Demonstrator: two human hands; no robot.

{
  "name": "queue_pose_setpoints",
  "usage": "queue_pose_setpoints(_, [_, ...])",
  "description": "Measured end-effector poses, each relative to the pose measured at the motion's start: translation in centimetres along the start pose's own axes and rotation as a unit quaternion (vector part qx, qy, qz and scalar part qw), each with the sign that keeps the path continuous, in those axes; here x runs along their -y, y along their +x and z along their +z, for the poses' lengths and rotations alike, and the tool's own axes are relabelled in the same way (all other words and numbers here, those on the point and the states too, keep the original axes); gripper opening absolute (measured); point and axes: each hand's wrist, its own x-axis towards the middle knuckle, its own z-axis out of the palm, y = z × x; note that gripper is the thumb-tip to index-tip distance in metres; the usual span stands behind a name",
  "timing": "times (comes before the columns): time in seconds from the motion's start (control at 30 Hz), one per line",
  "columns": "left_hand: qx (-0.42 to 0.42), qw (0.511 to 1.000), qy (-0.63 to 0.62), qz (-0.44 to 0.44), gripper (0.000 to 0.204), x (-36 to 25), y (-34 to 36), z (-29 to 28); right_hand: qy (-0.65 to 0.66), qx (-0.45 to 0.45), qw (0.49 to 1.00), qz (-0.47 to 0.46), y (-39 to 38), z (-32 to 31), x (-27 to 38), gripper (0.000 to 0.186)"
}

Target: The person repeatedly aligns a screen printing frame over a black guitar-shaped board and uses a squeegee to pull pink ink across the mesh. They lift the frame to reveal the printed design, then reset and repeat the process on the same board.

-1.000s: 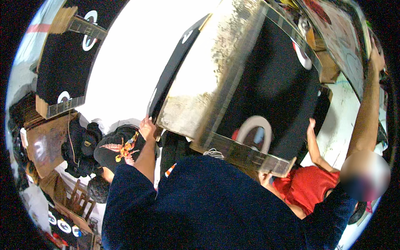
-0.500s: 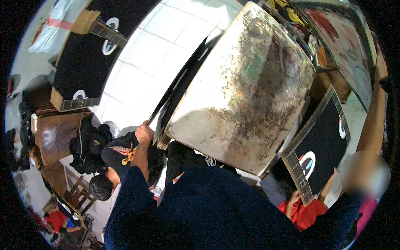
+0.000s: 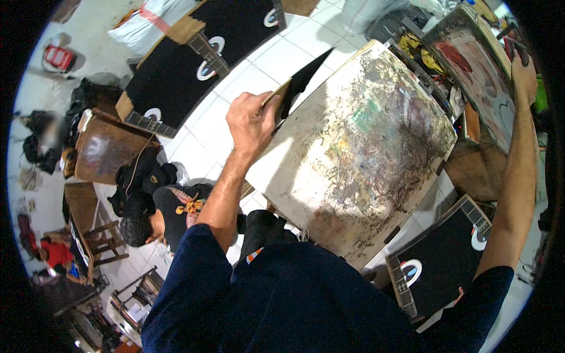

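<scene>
My left hand (image 3: pixel 252 122) is closed around the near end of a thin black panel (image 3: pixel 309 75) with a brown edge. The panel is tilted nearly edge-on to me, over the left edge of a paint-stained worktop (image 3: pixel 341 159). At the far right, my right hand (image 3: pixel 524 79) is closed at the outer edge of a raised framed screen (image 3: pixel 471 67) with red and grey stains. Something dark shows by those fingers, and I cannot make out what it is.
Black panels with white ring prints (image 3: pixel 170 85) stand at the upper left. Another printed panel (image 3: pixel 438 259) is at the lower right, with a person's fingers at its edge. A person in black (image 3: pixel 176 215) is bent low on the left. Behind them is a brown box (image 3: pixel 109 147).
My left hand has moved up and away from the worktop's near left corner, raising the black panel. The right hand stays at the screen's edge. The view has shifted.
</scene>
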Motion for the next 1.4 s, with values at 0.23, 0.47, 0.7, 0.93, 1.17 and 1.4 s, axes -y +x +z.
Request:
queue_pose_setpoints(0.23, [0.08,0.967,-0.065,0.234,0.041,-16.9,-9.4,-4.4,0.077,0.001,0.997,-0.019,-3.2,-2.2,4.2,0.059])
queue_pose_setpoints(0.47, [0.353,0.897,-0.252,0.083,0.067,-16.5,-20.5,-3.7,0.114,0.061,0.991,-0.022,-5.0,-3.3,4.4,0.063])
queue_pose_setpoints(0.7, [0.153,0.868,0.335,-0.333,0.073,12.8,-25.6,-8.2,0.099,0.047,0.994,0.016,-9.2,-6.0,5.8,0.058])
queue_pose_setpoints(0.93, [0.179,0.887,0.099,-0.414,0.06,17.6,-23.6,-10.8,0.061,0.057,0.995,0.055,-10.3,-8.0,6.9,0.054])
queue_pose_setpoints(1.17, [0.201,0.849,-0.178,-0.456,0.045,17.2,-20.1,-4.2,0.136,-0.036,0.987,0.08,-12.7,-9.0,9.4,0.03])
queue_pose_setpoints(1.4, [0.338,0.862,0.042,-0.374,0.063,15.7,-19.0,-1.6,0.108,-0.047,0.989,0.092,-12.7,-8.3,9.7,0.03])
